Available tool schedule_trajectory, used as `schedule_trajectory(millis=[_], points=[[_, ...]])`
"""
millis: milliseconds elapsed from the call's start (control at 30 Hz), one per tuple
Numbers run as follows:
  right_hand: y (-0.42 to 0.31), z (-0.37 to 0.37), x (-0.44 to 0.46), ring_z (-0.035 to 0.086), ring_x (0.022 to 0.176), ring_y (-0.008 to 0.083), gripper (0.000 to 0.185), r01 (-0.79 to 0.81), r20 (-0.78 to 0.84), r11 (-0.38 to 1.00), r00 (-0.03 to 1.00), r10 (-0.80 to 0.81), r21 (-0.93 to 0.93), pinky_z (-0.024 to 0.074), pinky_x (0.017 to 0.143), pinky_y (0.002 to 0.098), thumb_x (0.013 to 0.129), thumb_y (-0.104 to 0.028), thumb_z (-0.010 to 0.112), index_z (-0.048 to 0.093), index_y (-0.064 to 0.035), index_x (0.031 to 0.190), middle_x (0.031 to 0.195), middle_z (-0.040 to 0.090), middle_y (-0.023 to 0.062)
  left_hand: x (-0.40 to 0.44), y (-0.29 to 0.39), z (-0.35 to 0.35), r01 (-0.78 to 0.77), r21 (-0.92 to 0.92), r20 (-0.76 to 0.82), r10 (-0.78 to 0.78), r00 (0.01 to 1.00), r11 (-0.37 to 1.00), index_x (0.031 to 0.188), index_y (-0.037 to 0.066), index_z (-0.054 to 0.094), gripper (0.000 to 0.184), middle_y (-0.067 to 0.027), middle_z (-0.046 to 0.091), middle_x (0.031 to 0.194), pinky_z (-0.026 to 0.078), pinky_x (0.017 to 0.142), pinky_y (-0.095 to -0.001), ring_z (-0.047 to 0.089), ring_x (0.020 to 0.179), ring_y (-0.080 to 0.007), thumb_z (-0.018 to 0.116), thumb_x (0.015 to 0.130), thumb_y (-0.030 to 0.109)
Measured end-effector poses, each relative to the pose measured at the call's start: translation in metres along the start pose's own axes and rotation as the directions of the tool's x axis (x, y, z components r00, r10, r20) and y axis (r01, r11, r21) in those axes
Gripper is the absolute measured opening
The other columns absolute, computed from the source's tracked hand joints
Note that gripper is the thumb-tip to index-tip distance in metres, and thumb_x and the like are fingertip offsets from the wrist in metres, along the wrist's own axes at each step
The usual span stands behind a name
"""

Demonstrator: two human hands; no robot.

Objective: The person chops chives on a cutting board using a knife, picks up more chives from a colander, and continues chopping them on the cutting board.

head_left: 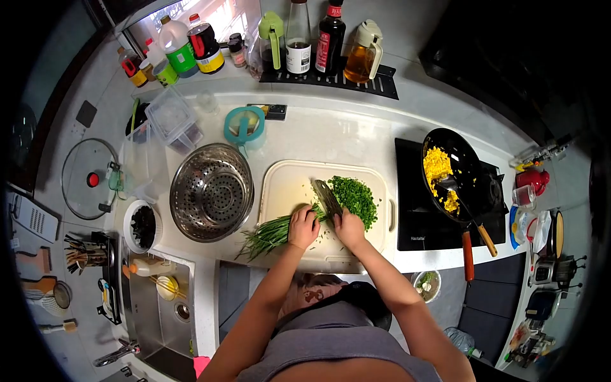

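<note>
On the pale cutting board (286, 184) lies a bunch of long green chives (270, 237), its leaves trailing off the board's left side. My left hand (304, 226) is closed over the bunch near its cut end. Just to the right, my right hand (349, 228) grips a kitchen knife (327, 198) by its handle, which the fingers hide. The blade points away from me, with green bits on it, beside the left fingertips. Right of the blade spreads a heap of finely chopped chives (355, 200).
A steel colander (212, 193) stands left of the board. To the right, a black wok (450, 167) holding scrambled egg (438, 167) sits on the cooktop (417, 223). A bowl of dark pieces (144, 228) is by the sink (149, 309). Bottles (331, 39) line the back.
</note>
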State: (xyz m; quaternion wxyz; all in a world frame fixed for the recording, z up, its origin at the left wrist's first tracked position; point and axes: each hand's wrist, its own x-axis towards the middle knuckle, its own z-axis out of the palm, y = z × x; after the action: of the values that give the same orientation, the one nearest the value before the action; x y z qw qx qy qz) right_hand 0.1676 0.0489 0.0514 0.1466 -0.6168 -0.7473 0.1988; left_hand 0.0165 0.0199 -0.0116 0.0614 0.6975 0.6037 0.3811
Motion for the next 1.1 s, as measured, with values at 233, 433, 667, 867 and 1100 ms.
schedule_trajectory(millis=[233, 433, 667, 867, 1100], points=[[-0.008, -0.042, -0.028, 0.058, 0.052, 0.0369, 0.02, 0.102, 0.154, 0.988, 0.985, -0.083, -0.118, 0.0478, 0.05, 0.0451, 0.082, -0.019, 0.052, 0.051, 0.001, 0.081, 0.057, 0.057, 0.0208, 0.0, -0.002, 0.002, -0.018, -0.011, -0.004, 0.017, 1.0, 1.0, 0.089, 0.003, 0.058, 0.02, -0.0124, 0.052, 0.099, 0.042, 0.082, -0.0402, 0.051, 0.092, -0.0309, 0.06, 0.07, 0.01], [-0.004, -0.02, -0.021, 0.059, 0.052, 0.0352, 0.018, 0.158, 0.19, 0.968, 0.974, -0.121, -0.195, 0.0489, 0.049, 0.0434, 0.083, -0.018, 0.049, 0.05, 0.0003, 0.08, 0.057, 0.058, 0.0186, 0.001, 0.0, -0.001, -0.003, -0.012, 0.002, 0.003, 1.0, 1.0, 0.088, 0.002, 0.057, 0.02, -0.0125, 0.052, 0.098, 0.042, 0.082, -0.0405, 0.051, 0.092, -0.031, 0.06, 0.07, 0.01], [-0.007, 0.012, -0.003, 0.059, 0.052, 0.0369, 0.022, 0.017, 0.036, 0.998, 0.999, -0.015, -0.056, 0.0483, 0.049, 0.0454, 0.083, -0.019, 0.051, 0.05, 0.0011, 0.077, 0.058, 0.057, 0.0218, -0.001, -0.002, 0.002, -0.003, -0.006, 0.009, 0.003, 1.0, 1.0, 0.086, 0.003, 0.058, 0.017, -0.0119, 0.053, 0.098, 0.041, 0.085, -0.0407, 0.051, 0.093, -0.0309, 0.06, 0.07, 0.01], [-0.002, -0.006, -0.004, 0.057, 0.054, 0.0399, 0.022, -0.014, 0.007, 0.999, 1.0, 0.014, 0.037, 0.0469, 0.053, 0.0479, 0.082, -0.019, 0.054, 0.051, 0.0028, 0.08, 0.058, 0.056, 0.0242, -0.001, -0.001, -0.003, -0.058, 0.059, -0.016, 0.059, 0.998, 0.997, 0.087, 0.005, 0.059, 0.016, -0.008, 0.056, 0.1, 0.04, 0.085, -0.0389, 0.052, 0.093, -0.0271, 0.059, 0.073, 0.013], [-0.008, -0.036, -0.03, 0.057, 0.05, 0.0365, 0.019, 0.115, 0.128, 0.99, 0.986, -0.103, -0.087, 0.0477, 0.049, 0.0445, 0.081, -0.018, 0.052, 0.052, 0.001, 0.08, 0.056, 0.057, 0.0208, -0.001, -0.002, -0.005, -0.039, 0.051, -0.003, 0.039, 0.999, 0.998, 0.088, 0.006, 0.061, 0.016, -0.0065, 0.058, 0.1, 0.04, 0.084, -0.0386, 0.053, 0.094, -0.0252, 0.06, 0.074, 0.014]])
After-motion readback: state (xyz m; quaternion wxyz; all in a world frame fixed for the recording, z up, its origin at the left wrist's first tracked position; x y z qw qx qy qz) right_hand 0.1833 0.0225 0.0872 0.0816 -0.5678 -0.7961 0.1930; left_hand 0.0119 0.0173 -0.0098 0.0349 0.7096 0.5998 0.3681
